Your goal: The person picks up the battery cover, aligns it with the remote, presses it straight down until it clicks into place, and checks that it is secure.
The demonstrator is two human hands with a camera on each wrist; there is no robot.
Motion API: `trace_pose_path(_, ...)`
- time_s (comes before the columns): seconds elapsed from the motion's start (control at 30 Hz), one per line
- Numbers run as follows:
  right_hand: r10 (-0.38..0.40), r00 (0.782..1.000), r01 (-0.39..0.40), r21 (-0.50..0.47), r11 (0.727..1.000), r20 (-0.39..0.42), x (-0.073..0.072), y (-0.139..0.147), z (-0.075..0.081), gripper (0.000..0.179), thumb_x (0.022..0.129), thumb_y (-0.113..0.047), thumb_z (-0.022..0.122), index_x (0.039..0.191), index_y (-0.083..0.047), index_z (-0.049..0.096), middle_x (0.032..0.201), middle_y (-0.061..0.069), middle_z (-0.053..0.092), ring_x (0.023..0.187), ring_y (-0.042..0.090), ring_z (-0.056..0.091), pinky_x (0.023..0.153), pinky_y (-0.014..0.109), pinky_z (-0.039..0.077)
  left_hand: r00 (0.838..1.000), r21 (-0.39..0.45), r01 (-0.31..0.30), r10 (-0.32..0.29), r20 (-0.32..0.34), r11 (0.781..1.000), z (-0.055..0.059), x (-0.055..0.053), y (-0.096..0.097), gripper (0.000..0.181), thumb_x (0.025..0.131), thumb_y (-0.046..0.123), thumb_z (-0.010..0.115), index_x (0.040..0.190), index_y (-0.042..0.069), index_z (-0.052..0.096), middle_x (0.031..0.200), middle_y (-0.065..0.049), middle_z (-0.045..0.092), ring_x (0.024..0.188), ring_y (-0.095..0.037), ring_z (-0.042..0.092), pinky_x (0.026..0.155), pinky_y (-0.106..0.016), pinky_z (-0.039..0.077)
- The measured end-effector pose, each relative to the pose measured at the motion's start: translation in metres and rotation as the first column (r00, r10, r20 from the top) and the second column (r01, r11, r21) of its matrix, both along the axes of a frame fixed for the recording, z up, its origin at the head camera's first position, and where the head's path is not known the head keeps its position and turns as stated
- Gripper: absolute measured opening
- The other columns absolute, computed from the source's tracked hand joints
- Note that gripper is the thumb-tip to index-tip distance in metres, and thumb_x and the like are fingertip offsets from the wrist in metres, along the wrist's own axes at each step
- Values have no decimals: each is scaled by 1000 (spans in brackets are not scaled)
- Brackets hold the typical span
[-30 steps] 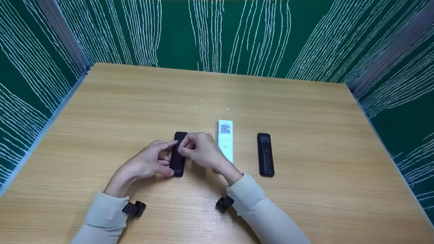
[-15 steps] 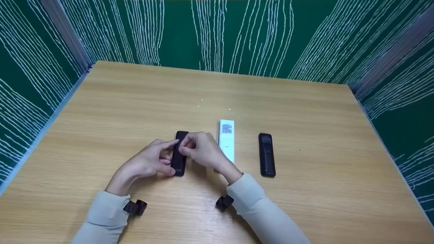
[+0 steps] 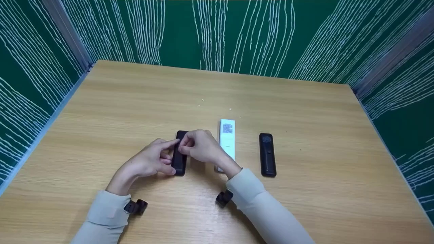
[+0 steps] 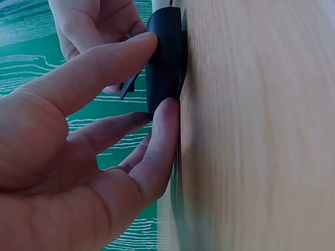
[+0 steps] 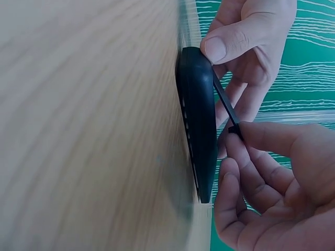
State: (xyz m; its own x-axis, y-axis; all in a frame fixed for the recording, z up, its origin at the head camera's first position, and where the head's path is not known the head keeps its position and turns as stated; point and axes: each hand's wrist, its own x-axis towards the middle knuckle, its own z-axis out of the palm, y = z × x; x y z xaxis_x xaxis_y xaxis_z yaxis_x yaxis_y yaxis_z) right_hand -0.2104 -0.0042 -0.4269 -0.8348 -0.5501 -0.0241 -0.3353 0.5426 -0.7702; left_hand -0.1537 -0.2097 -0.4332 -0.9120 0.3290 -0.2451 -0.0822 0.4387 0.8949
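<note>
A black remote control [image 3: 178,162] lies on the table with its back up, left of centre. My left hand [image 3: 147,161] grips it along its left side and near end, thumb and fingers against the casing. Over the same remote, my right hand [image 3: 203,147] pinches the end of a thin black battery cover [image 5: 225,99]. In the right wrist view this cover stands tilted up from the remote's back, its other end close to the casing by the left thumb. The left wrist view shows the cover [image 4: 127,88] angled away from the remote too. The battery compartment's inside is hidden.
A white remote control [image 3: 227,139] lies just right of the right hand, partly behind its wrist. Further right lies a second black remote control [image 3: 268,156], back up. Tiny white bits dot the wooden table [image 3: 152,88]. Green patterned panels [image 3: 183,34] stand around the table.
The right hand and forearm have shifted very slightly forward while still pinching. My left hand keeps its grip on the remote. The head view has drifted a little.
</note>
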Motion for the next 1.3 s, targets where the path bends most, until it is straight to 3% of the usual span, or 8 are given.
trace_pose_path(0.83, 2, 999, -3, 26, 1000, 40, -5, -3, -8, 8, 96, -15, 79, 89, -11, 78, 75, -5, 67, 64, 8, 52, 57, 22, 41, 999, 58, -1, -1, 35, 998, 1, 0, 2, 105, 75, -19, 80, 165, -1, 29, 138, -26, 35, 124, -39, 62, 101, -31, 58)
trace_pose_path(1.3, 5, 999, -7, 32, 999, 36, -5, -5, -9, 5, 95, -12, 78, 91, -9, 77, 80, -5, 68, 70, 8, 55, 64, 22, 45, 999, 52, -9, 7, 44, 999, 0, -1, 2, 106, 75, -21, 80, 165, 0, 29, 139, -26, 34, 122, -38, 62, 101, -31, 58)
